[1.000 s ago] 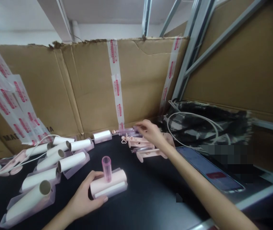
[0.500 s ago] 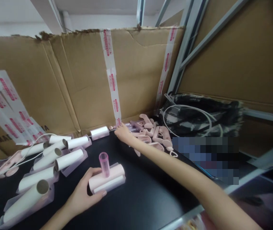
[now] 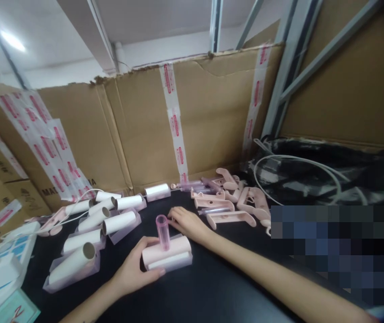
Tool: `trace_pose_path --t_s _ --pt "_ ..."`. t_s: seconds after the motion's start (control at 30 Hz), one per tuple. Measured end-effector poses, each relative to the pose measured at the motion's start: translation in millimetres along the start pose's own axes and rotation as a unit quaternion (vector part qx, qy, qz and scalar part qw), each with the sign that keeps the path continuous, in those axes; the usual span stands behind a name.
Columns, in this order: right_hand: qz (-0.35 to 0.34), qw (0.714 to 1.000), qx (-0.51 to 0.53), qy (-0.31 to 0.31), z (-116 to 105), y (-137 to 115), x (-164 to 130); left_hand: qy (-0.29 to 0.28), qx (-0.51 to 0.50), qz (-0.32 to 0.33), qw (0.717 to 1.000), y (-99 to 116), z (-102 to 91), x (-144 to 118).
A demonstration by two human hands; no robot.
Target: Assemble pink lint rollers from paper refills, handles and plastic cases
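Note:
My left hand (image 3: 136, 269) is closed around a lint roller (image 3: 168, 258), whose pink body lies over a white roll just above the black table. A translucent pink handle tube (image 3: 163, 234) stands upright from the body, its open end up. Just right of that tube my right hand (image 3: 187, 224) is curled with its fingers together. Whatever it may hold is hidden. Beyond it lie several pink holder parts (image 3: 231, 219) and clear purple tubes (image 3: 195, 186) in a loose pile.
Several white rolls (image 3: 121, 222) in translucent covers lie at left. A power strip (image 3: 19, 264) with white cables sits beyond them. Cardboard (image 3: 144, 130) walls the back, with a metal post (image 3: 282, 89) at right. A black bag (image 3: 299, 175) lies behind the pile.
My right hand has drawn back from the pile at the rear to beside the upright tube. My left hand still grips the lint roller. The view has shifted toward the left.

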State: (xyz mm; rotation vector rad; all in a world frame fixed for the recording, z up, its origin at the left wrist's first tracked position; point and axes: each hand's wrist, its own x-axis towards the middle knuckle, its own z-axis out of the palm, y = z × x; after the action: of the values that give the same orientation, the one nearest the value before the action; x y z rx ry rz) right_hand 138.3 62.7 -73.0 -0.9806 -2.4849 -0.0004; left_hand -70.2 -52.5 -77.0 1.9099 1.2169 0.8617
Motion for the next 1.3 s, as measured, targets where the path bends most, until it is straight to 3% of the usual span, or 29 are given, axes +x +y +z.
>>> trace_pose_path --t_s 0.2,0.4,0.5,0.57,0.7,0.83,1.03,1.17,1.3 --pt "-0.006 0.995 0.083 0.061 10.9 11.1 -4.1 -0.006 -0.013 -0.016 1.000 -8.0 2.5 -0.5" --pt "0.013 0.980 0.176 0.096 8.5 17.4 -6.5 -0.013 -0.028 -0.035 0.999 -10.8 4.5 -2.7" --pt "0.061 0.946 0.294 0.125 -5.5 11.1 -2.4 -0.016 -0.038 -0.035 0.999 -5.5 3.2 -2.0" --pt "0.094 0.908 0.386 0.134 -22.5 0.9 3.4 -0.016 -0.038 -0.026 0.999 -1.3 1.4 -1.2" --pt "0.095 0.833 0.537 0.097 -61.7 -32.9 16.1 -0.014 -0.044 -0.002 0.999 3.3 -2.2 -0.9" --pt "0.037 0.854 0.517 0.046 -81.2 -60.7 18.5 -0.007 -0.053 0.004 0.999 1.8 -3.0 -2.0" --pt "0.004 0.875 0.481 0.050 -83.1 -72.6 9.8 0.023 -0.024 0.021 0.999 -0.4 -1.7 -1.4" --pt "-0.005 0.881 0.472 0.041 -84.7 -80.1 8.5 0.013 -0.031 0.037 0.999 -0.9 -4.8 -4.4" --pt "-0.013 0.889 0.456 0.048 -82.2 -82.9 8.1 0.067 0.004 0.054 0.996 22.9 -14.2 -3.0"
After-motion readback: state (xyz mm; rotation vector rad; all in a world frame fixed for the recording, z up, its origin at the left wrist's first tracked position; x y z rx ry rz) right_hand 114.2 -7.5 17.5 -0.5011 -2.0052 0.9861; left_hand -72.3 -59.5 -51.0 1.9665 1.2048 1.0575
